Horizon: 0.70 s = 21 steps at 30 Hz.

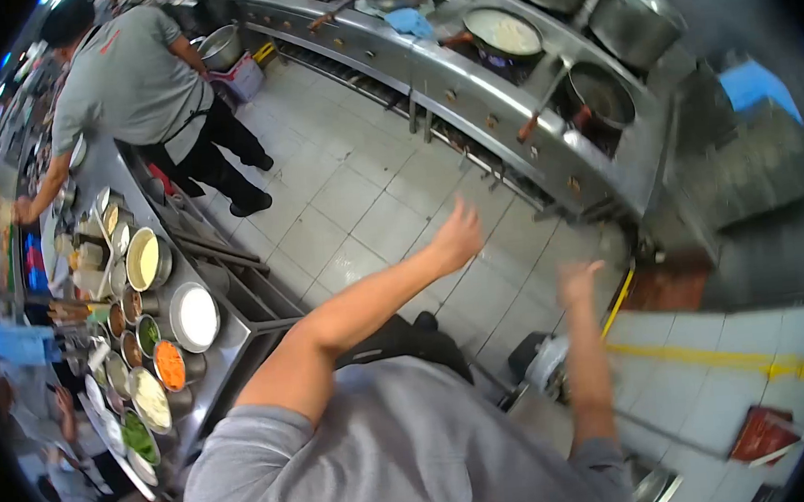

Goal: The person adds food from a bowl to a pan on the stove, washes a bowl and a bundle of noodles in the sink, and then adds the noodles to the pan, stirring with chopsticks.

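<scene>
My left hand (457, 234) hangs in the air over the tiled floor, arm stretched forward. Its fingers look loosely apart, and I see nothing in them. Further right, my right hand (578, 283) is also raised over the floor; motion smears its fingers, and one digit points right. Neither hand touches anything. Beyond them runs a steel stove range (464, 81). On its burners stand a dark empty-looking wok (601, 94) with a wooden handle and a pan with white contents (504, 32).
On the left, a steel counter (228, 326) bears several bowls, including shredded orange food (169, 366) and a white-filled bowl (195, 316). A co-worker (129, 79) leans over it. Yellow strips (703, 353) cross the floor at right, near a red object (766, 434).
</scene>
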Each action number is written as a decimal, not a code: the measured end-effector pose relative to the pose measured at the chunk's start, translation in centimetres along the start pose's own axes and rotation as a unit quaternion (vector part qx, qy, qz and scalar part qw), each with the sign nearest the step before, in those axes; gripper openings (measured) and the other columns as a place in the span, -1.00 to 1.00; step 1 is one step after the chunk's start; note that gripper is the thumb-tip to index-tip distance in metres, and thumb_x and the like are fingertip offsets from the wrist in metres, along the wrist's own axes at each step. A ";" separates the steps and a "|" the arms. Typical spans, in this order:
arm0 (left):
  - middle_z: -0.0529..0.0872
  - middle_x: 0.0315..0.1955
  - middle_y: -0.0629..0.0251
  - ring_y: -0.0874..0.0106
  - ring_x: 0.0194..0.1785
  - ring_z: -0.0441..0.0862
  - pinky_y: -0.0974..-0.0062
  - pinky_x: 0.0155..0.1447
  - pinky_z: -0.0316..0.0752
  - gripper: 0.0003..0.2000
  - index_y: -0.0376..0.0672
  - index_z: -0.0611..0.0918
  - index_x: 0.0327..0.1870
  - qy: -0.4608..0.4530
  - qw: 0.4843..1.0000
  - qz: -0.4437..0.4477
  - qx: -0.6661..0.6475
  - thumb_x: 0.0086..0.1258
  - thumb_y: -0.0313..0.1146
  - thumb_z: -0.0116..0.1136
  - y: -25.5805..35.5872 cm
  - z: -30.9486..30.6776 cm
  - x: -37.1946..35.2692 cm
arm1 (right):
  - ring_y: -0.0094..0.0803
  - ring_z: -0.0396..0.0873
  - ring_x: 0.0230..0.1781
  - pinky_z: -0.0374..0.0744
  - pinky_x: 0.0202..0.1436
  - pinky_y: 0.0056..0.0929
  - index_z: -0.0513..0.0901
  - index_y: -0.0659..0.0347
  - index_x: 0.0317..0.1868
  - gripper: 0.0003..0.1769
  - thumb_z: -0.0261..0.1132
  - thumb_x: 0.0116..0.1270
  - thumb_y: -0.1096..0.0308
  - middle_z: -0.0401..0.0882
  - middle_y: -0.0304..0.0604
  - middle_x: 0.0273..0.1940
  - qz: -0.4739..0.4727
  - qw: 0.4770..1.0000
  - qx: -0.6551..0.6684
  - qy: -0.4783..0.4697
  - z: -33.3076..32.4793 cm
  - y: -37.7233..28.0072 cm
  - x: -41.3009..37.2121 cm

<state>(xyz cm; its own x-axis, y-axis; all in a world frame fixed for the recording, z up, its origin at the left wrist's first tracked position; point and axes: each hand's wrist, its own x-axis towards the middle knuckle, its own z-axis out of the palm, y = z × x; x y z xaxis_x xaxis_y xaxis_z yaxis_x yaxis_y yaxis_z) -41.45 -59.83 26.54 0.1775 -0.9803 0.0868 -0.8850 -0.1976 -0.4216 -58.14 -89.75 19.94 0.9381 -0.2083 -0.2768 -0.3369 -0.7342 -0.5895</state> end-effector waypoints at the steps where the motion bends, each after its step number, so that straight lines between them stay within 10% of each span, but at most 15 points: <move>1: 0.67 -0.09 0.16 0.21 0.09 0.58 0.07 0.25 0.36 -0.73 -0.12 0.68 -0.08 -0.176 0.911 -0.062 -0.368 0.28 -0.19 0.24 1.0 2.1 -2.7 | -0.18 0.23 0.16 0.22 0.20 -0.24 0.31 0.11 0.25 -0.48 0.24 0.34 0.24 0.29 -0.06 0.16 0.038 0.992 -0.098 -0.073 4.3 3.4 -1.9; 2: 0.68 -0.12 0.10 0.17 0.05 0.60 0.19 0.21 0.42 -0.78 -0.18 0.68 -0.11 -0.040 0.743 -0.127 -0.655 0.20 -0.43 0.27 1.8 3.4 -7.6 | -0.07 0.31 0.36 0.28 0.40 -0.16 0.30 0.12 0.41 -0.36 0.22 0.33 0.24 0.36 0.03 0.34 0.062 0.991 -0.062 -0.104 6.5 4.4 -4.4; 3: 0.70 -0.21 0.05 0.18 -0.07 0.65 0.28 0.03 0.52 -0.77 -0.24 0.67 -0.11 -0.096 0.699 -0.271 -0.655 0.19 -0.53 0.25 1.5 2.6 -11.8 | -0.02 0.34 0.36 0.31 0.40 -0.20 0.36 0.28 0.36 -0.32 0.29 0.25 0.24 0.42 0.16 0.29 0.052 0.994 0.067 -0.073 7.4 3.1 -5.9; 4: 0.70 -0.39 0.02 0.20 -0.26 0.69 0.25 -0.20 0.54 -0.82 -0.27 0.65 -0.12 -0.025 0.744 -0.340 -0.574 0.27 -0.48 0.20 2.7 4.9 -16.8 | -0.23 0.48 -0.02 0.45 -0.01 -0.34 0.49 0.32 0.13 -0.57 0.22 0.23 0.44 0.53 0.03 -0.03 0.086 0.979 0.168 -0.078 8.6 5.5 -7.0; 6: 0.66 -0.54 0.02 0.18 -0.41 0.66 0.20 -0.29 0.51 -0.89 -0.31 0.63 -0.25 -0.073 0.611 -0.528 -0.586 0.24 -0.49 0.16 2.5 3.9 -24.5 | -0.42 0.61 -0.47 0.59 -0.46 -0.46 0.62 0.35 -0.14 -0.80 0.18 0.23 0.61 0.62 -0.17 -0.46 0.194 0.871 0.446 -0.068 10.1 8.4 -7.4; 11: 0.61 -0.58 -0.03 0.02 -0.44 0.59 0.13 -0.27 0.48 -0.82 -0.29 0.58 -0.48 -0.040 0.572 -0.679 -0.459 0.21 -0.35 0.09 2.5 -2.6 -31.0 | -0.43 0.49 -0.67 0.48 -0.60 -0.44 0.52 0.27 -0.35 -0.96 0.22 0.23 0.57 0.56 -0.27 -0.60 0.194 0.932 0.306 -0.015 10.0 3.5 0.3; 14: 0.63 -0.49 -0.03 -0.02 -0.35 0.60 0.11 -0.20 0.48 -0.78 -0.28 0.54 -0.57 -0.030 0.578 -0.699 -0.420 0.19 -0.32 0.10 2.2 -1.9 -31.7 | -0.48 0.38 -0.69 0.37 -0.62 -0.42 0.43 0.25 -0.50 -0.83 0.23 0.23 0.53 0.50 -0.29 -0.63 -0.040 0.990 0.121 0.063 12.8 2.8 10.3; 18: 0.65 -0.16 0.09 0.07 -0.02 0.57 0.19 0.06 0.47 -0.88 -0.26 0.63 -0.31 0.108 0.611 -0.624 -0.475 0.19 -0.44 0.16 0.2 -3.4 -33.2 | -0.49 0.30 -0.63 0.32 -0.53 -0.37 0.42 0.33 -0.59 -0.73 0.23 0.24 0.45 0.36 -0.21 -0.70 -0.244 0.963 0.068 0.093 15.6 -9.6 17.5; 21: 0.65 -0.13 0.10 0.10 0.06 0.55 0.22 0.15 0.45 -0.76 -0.23 0.64 -0.08 0.147 0.626 -0.660 -0.388 0.24 -0.42 0.17 -3.5 -3.6 -38.3 | -0.35 0.46 -0.56 0.43 -0.42 -0.31 0.55 0.38 -0.47 -0.81 0.23 0.25 0.42 0.46 -0.10 -0.65 -0.199 0.979 0.041 0.024 16.2 -16.1 19.4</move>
<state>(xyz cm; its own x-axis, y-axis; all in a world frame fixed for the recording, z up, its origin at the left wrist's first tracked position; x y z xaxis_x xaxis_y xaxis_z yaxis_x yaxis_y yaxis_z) -46.69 -21.59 27.96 0.9889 0.1017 0.1086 -0.0140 -0.6628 0.7486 -35.82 -71.48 11.76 0.9984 0.0524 0.0216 0.0524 -0.7098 -0.7025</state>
